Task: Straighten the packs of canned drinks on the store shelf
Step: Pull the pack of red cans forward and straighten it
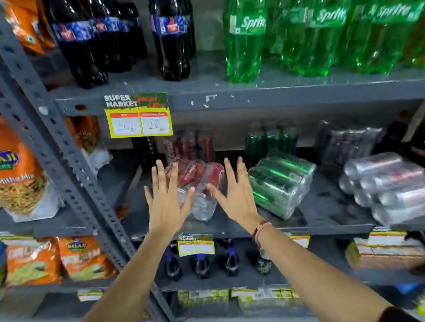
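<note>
Red can pack [198,185] between the spread-fingered, empty left hand [164,203] and right hand [235,197].

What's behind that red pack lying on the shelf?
Behind the red pack stands an upright pack of dark red cans. Its lower part is hidden, and the shelf's back is too dark to see.

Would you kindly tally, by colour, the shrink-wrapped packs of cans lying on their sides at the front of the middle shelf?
Red packs: 1, the red pack between the left hand and the right hand
Green packs: 1, the green pack
Silver packs: 1, the silver pack
Total: 3
More packs stand upright behind them, too dim to count reliably.
</note>
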